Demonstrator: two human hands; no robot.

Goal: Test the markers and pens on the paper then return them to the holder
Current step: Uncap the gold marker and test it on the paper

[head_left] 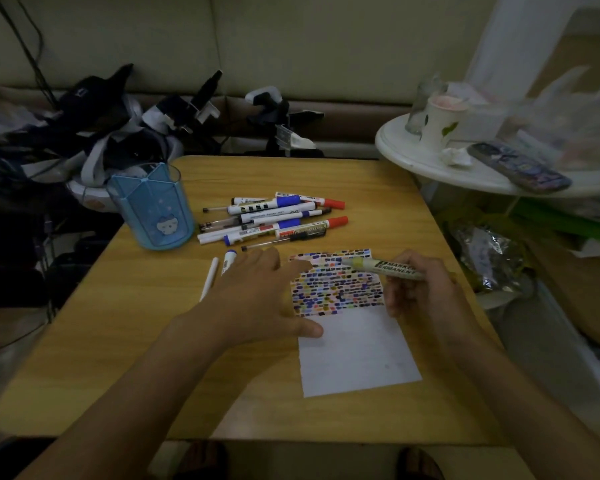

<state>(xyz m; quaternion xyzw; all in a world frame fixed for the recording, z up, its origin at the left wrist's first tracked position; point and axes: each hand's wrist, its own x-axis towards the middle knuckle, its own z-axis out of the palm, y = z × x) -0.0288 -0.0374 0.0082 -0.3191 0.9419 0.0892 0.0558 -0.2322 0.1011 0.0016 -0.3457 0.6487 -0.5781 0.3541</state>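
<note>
The person's right hand [418,285] has its fingers curled round a yellow-green permanent marker [383,266], holding it nearly flat with the tip pointing left over the far part of the paper [355,348]. That far half of the sheet is packed with little coloured dabs, while the near half is plain white. The left hand [257,299] lies flat at the paper's left edge, fingers straight and a bit spread, thumb touching the sheet. Just left of that hand are a white pen [209,278] and a blue-capped marker [228,261], partly hidden by the fingers. Farther back sits a loose pile of markers and pens [274,216], red and blue caps mixed. The blue see-through holder [151,207] stands upright at the far left of the wooden table [118,341], just left of the pile.
</note>
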